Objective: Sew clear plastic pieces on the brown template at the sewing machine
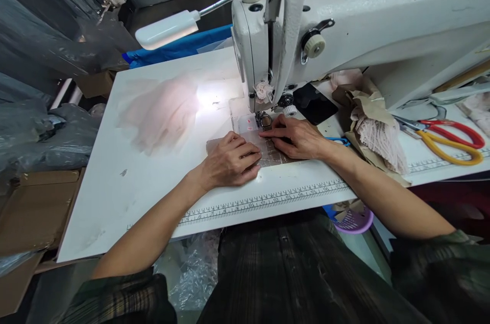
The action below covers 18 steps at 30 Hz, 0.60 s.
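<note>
A white sewing machine (367, 13) stands over the table, its presser foot (263, 119) lowered near a thin, sheer whitish piece (250, 135). My left hand (231, 159) lies on the front left part of this piece, palm down, with bent fingers spread a little. To the right of the foot, my right hand (296, 136) rests with its index finger stretched toward the piece and its thumb apart. Neither hand visibly grips anything. A pale pink sheer fabric heap (166, 112) lies on the table's left side, partly blurred.
A white lamp (167, 29) hangs over the white table (133, 196). Right of my right hand are a dark flat object (314, 103), pink lace in brown paper (378, 135) and red and yellow scissors (447, 140). A purple basket (354, 222) sits below the table's edge.
</note>
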Each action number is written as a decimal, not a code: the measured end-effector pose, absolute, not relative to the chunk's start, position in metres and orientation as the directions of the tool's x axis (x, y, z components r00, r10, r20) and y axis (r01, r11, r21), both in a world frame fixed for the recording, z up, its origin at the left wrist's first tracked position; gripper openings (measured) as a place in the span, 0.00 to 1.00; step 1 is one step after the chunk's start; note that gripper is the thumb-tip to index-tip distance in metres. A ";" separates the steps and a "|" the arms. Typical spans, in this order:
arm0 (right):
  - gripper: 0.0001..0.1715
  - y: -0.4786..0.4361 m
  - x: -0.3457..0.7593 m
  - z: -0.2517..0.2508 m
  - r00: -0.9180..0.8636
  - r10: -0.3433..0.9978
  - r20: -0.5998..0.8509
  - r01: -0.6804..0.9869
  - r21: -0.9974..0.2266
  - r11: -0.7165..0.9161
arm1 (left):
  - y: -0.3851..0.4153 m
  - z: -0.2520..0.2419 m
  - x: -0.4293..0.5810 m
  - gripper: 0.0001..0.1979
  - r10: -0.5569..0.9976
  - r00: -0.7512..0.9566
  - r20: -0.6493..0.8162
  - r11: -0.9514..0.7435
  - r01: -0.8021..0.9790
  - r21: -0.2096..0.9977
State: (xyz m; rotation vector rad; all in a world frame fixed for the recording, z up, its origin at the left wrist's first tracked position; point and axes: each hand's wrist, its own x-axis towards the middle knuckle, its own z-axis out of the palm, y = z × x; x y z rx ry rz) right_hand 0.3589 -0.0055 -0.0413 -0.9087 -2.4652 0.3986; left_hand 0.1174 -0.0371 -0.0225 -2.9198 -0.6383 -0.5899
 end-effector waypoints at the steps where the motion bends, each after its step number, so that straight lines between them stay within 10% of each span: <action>1: 0.22 -0.005 0.360 -0.042 -0.672 0.662 0.332 0.519 -0.426 0.741 | -0.038 -0.022 0.117 0.10 0.378 0.841 0.388 -0.909 0.416 -0.016; 18: 0.21 -0.002 0.366 -0.044 -0.739 0.584 0.336 0.454 -0.391 0.801 | -0.035 -0.029 0.116 0.08 0.334 0.815 0.474 -0.911 0.408 -0.060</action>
